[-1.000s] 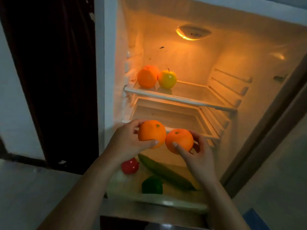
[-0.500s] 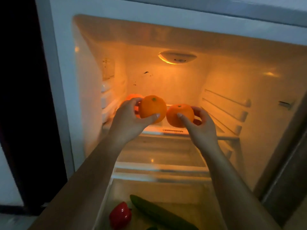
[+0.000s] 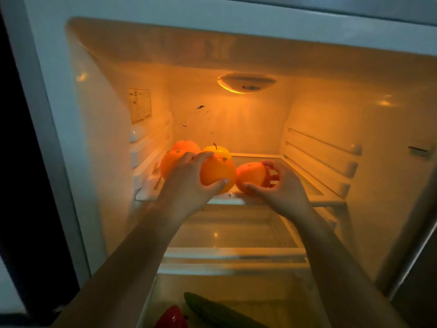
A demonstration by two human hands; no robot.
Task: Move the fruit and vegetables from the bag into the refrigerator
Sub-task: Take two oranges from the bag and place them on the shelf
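The refrigerator stands open and lit inside. My left hand (image 3: 186,185) grips an orange (image 3: 217,174) just over the front of the upper glass shelf (image 3: 295,176). My right hand (image 3: 281,192) holds a second orange (image 3: 250,175) beside it, low at the shelf's front rim; whether it touches the glass I cannot tell. Behind my left hand, two more oranges (image 3: 169,162) sit at the shelf's left end, with a yellow apple (image 3: 218,150) next to them.
A second shelf (image 3: 236,253) lies below. In the bottom drawer are a cucumber (image 3: 212,311) and a red pepper (image 3: 172,318). The upper shelf's right half holds nothing. Ribbed rails (image 3: 324,157) line the right wall. The lamp (image 3: 246,82) glows at the back.
Both hands have risen from drawer height and carried their oranges forward to the upper shelf. My view has moved closer into the refrigerator.
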